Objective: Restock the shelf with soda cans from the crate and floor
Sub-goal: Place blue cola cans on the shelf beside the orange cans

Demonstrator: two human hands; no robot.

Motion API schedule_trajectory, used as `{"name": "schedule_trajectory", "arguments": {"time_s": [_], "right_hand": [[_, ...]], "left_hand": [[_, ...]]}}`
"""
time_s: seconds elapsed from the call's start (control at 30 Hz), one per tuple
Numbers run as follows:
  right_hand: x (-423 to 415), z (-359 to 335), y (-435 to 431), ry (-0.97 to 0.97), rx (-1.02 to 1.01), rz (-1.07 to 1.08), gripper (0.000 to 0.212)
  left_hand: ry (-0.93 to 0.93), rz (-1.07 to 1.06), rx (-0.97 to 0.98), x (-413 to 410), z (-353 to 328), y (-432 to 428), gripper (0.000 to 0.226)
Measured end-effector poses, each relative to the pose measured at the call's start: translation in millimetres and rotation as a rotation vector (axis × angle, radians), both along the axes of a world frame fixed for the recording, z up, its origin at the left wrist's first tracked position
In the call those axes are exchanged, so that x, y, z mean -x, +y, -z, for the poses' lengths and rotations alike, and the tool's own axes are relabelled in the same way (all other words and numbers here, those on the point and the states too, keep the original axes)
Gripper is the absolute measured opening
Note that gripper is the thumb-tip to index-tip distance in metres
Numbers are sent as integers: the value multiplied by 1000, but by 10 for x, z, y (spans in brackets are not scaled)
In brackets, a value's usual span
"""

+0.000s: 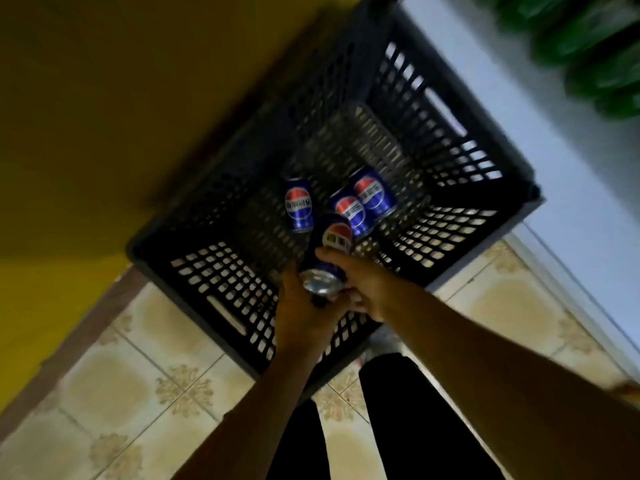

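A yellow wall [86, 116] fills the left of the scene; a white panel [571, 168] runs along the right, with blurred green shapes [595, 46] at its far end, too smeared to tell what they are; between the two stands a dark lattice crate [221, 271] on a patterned tile floor [138, 375], one corner of it pointing near; the person's legs in black trousers [415, 410] stand just near of the crate.

Both forearms reach out over the near corner; the left hand [304, 313] cups the near end of a blue soda can [327, 261] from below, its fingers curled round it; the right hand [360, 282] clasps the same can from the right, thumb laid across the body and fingers wrapped beneath; the can is held above the crate's near inner wall, its long axis running near to far, its silver end facing near and the logo end pointing far, down into the crate.

Three more cans lie on their sides on the crate's bottom, logos up; the left can [299, 206] lies apart with its axis near to far; the middle can [349, 213] and the right can [374, 195] lie side by side, touching, angled from far left to near right.
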State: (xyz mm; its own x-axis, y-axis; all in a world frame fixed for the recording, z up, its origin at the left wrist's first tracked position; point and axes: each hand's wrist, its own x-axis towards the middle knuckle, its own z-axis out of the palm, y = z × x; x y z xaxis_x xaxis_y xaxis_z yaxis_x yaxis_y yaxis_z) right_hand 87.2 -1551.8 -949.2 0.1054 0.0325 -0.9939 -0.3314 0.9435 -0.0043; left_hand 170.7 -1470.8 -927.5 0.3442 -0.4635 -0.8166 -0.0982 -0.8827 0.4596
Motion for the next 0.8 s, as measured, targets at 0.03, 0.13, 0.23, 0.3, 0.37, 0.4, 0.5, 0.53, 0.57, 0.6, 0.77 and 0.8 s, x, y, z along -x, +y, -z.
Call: {"name": "schedule_trajectory", "arguments": {"time_s": [0.03,0.13,0.23,0.3,0.37,0.4,0.5,0.53,0.57,0.6,0.77,0.8], "right_hand": [[39,-303,52,6,-16,26,70],[164,-1259,110,16,-2,102,62],[336,-2182,98,12,87,12,64],[510,-2716,104,25,173,13,61],[683,-3166,137,47,253,149,58],[760,-3372,167,56,291,249,58],[884,-3995,318,-73,343,483,57],[896,-4196,390,-154,352,540,54],[899,-4388,473,-221,376,573,46],[909,-4568,570,-276,406,599,35],[1174,-5265,1242,-334,629,734,15],[1253,-5400,1385,-312,679,742,18]], "left_hand": [[-41,39,17,24,-317,-55,89],[-122,102,37,125,-1253,-184,70],[-42,-9,-47,198,-2064,-229,59],[162,-275,-58,247,-2559,-210,55],[368,-481,-2,305,-3038,-109,50],[430,-497,34,338,-3256,-21,47],[478,-353,200,459,-3789,324,45],[436,-254,269,495,-3936,430,49],[388,-158,347,520,-4071,538,57],[340,-71,418,541,-4204,630,63],[315,153,676,708,-4782,1024,60],[352,160,701,782,-4876,1100,59]]}}
